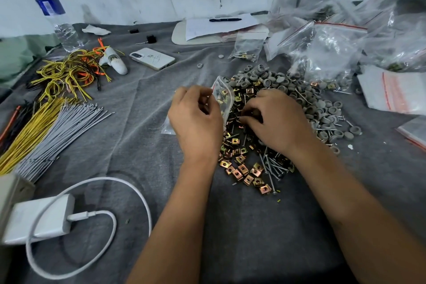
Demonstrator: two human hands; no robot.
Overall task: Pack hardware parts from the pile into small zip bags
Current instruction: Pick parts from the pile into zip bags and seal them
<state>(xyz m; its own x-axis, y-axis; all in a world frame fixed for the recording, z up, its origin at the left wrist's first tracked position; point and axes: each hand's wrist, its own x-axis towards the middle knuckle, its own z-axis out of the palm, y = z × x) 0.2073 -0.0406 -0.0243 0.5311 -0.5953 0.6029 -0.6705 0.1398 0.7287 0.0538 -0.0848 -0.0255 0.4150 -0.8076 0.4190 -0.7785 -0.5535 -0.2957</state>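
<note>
Your left hand [196, 117] pinches the mouth of a small clear zip bag [222, 97], fingers curled round its rim, with the bag's red-striped opening pointing toward 1 o'clock and its long axis running from 7 to 1. A few brass clip nuts show through the plastic.

Your right hand [274, 120] rests on the hardware pile [272, 127] just right of the bag, fingertips curled down among the parts; you cannot tell whether they grip one.

The pile spreads from 12 to 4 o'clock of your hands: grey rubber caps [260, 77] at the far side, brass clip nuts [242, 168] and long screws [272, 166] nearer you.

No writing reads clearly. The water bottle [55, 11] at 10 o'clock carries a blue label, illegible, and the white phone [152, 59] shows only a scribble.

Bare grey cloth [129, 108] lies open between the bag and the wire bundles [53, 122] at 9 o'clock. A white charger [39, 221] sits at 7 o'clock. Filled bags [334, 50] crowd 1 to 2 o'clock.
</note>
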